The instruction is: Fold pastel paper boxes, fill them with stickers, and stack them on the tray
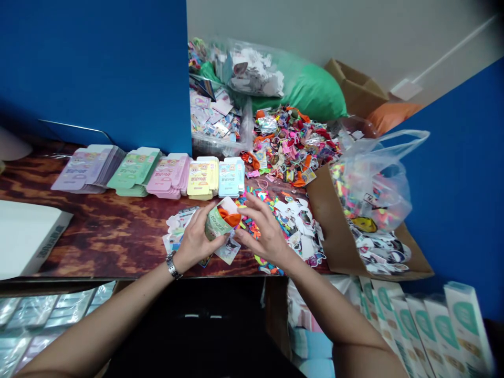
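My left hand is wrapped round a small green printed carton, tilted, with its top flap up. A bright orange item, its kind unclear, fills the mouth of the carton. My right hand is at the carton's right side, fingers spread and curved. Its fingertips come close to the orange item; whether they touch it, I cannot tell. Cards and stickers lie on the table below the carton. Small bright-coloured pieces lie behind and under my right hand.
Flat cartons stand in purple, green, pink, yellow and blue stacks. White stickers and mixed trinkets are heaped right. A cardboard box holds more stickers. A white box lies left.
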### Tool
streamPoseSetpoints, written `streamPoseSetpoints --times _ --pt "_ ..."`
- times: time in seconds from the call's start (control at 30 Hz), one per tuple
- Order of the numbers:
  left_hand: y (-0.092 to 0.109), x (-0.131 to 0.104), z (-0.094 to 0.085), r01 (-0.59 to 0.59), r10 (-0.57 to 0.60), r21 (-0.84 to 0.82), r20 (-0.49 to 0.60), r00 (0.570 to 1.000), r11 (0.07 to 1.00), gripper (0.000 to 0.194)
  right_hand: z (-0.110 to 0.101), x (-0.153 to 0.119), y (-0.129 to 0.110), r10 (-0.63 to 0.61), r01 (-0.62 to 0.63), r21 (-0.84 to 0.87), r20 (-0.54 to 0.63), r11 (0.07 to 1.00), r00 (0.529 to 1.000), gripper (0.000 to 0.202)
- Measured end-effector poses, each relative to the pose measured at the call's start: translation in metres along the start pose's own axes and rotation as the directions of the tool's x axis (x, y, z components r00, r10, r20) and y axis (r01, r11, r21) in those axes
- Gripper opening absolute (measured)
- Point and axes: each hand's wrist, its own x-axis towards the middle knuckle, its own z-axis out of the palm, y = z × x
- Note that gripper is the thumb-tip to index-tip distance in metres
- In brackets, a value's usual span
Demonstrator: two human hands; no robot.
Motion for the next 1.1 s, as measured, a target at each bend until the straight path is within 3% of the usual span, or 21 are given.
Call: streamPoseSetpoints --times 0.13,0.27,0.37,0.43,0.53,0.67,0.77,0.87,0.97,1.1 --pt "-0.001 -0.002 0.003 -0.071 0.071 0.000 0.010 0.997 0.997 0.075 0.008 -0.001 0.000 -0.043 0.050 -0.076 0.089 0.996 0.995 0.026" --pt "-0.001 -0.006 0.003 -0.217 0.212 0.063 0.070 0.975 0.974 0.083 0.012 0.003 -0.004 -0.013 0.027 -0.050 0.252 0.998 0.968 0.030" --pt "0.000 -0.007 -0.001 -0.198 0.184 0.074 0.158 0.970 0.977 0.084 0.007 0.004 -0.006 0.000 -0.007 0.020 0.307 1.000 0.952 0.031" --pt "0.001 -0.007 -0.003 -0.155 0.147 0.034 0.181 0.973 0.987 0.080 0.002 0.003 -0.006 0.006 -0.033 0.098 0.264 0.995 0.964 0.030" --pt "0.002 -0.007 -0.005 -0.103 0.107 -0.036 0.126 0.986 0.994 0.071 0.000 0.001 -0.005 0.036 -0.060 0.141 0.163 0.988 0.986 0.022" --pt "0.001 -0.009 -0.004 -0.152 0.155 -0.044 0.069 0.985 0.987 0.062 0.009 0.000 -0.009 0.037 -0.055 0.163 0.111 0.985 0.993 0.024" --pt "0.000 -0.010 -0.004 -0.211 0.211 -0.004 0.051 0.976 0.978 0.064 0.021 -0.002 -0.015 0.127 -0.119 0.148 -0.043 0.982 0.991 0.034" --pt "0.001 -0.010 -0.005 -0.189 0.188 0.050 0.032 0.982 0.981 0.076 0.030 -0.003 -0.021 0.134 -0.112 0.133 -0.167 0.985 0.977 0.036" --pt "0.003 -0.011 -0.007 -0.137 0.133 0.083 0.046 0.990 0.987 0.087 0.030 0.000 -0.026 0.142 -0.106 0.244 -0.135 0.964 0.981 0.027" --pt "0.006 -0.012 -0.008 -0.138 0.128 0.091 0.100 0.987 0.986 0.086 0.026 0.007 -0.029 0.225 -0.194 0.371 -0.040 0.908 0.974 0.012"
